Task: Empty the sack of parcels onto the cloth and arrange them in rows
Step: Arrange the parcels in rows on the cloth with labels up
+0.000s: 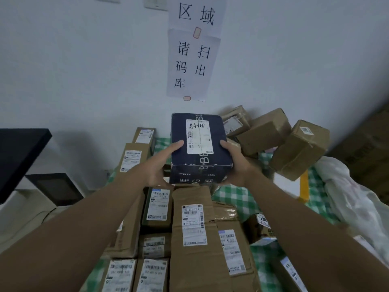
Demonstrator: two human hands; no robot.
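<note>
**Head view: dark box held over the rows, loose pile behind**

Nearest you, brown cartons (195, 228) lie label-up in rows on the green checked cloth (233, 197), packed edge to edge. Little bare cloth shows between them, so a box set down carelessly would likely land on a neighbour's edge and tilt.

Above them, you hold the dark blue box (199, 148) in the air. Your left hand (160, 165) grips its left side with the thumb on top; your right hand (235, 163) grips the right side, fingers curled under. Both grips sit at the near end, so the far end could dip if either hand loosens. The near top edge looks scuffed and may give under a squeeze.

Further back on the right, tumbled cartons (299, 148) lean on each other unsorted; nudging them with the box could bring one down onto the finished rows. The white sack (347, 199) lies slumped at the right edge, where it could snag your forearm.
</note>
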